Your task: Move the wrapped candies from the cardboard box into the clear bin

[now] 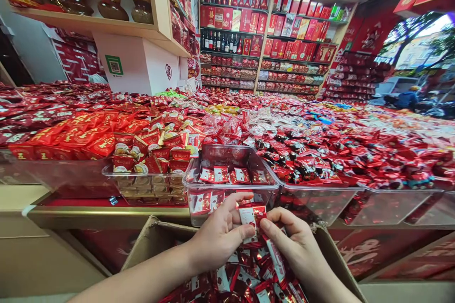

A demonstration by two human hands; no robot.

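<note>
Two hands on one sachet bundle (250,214), red-and-white: left hand (216,236) curled around it, thumb across the front; right hand (292,242) pinching its right edge. It is held above the cardboard box (149,242) of like sachets, just before the clear bin (231,184). Risk: glossy wrappers and a light pinch, so one may slip out.

- The sweet packets (251,215) are small, shiny and sealed, in red foil with a white panel. A little bunch of them stands roughly upright at the lower centre of the frame, pinched between the fingertips of the left hand (216,236) and the right hand (293,241).
- The loose packets (249,277), of the same red-and-white kind, lie jumbled at all angles directly beneath the held bunch.
- The cardboard box (149,241) is brown, its flaps open, at bottom centre; it holds the loose packets.
</note>
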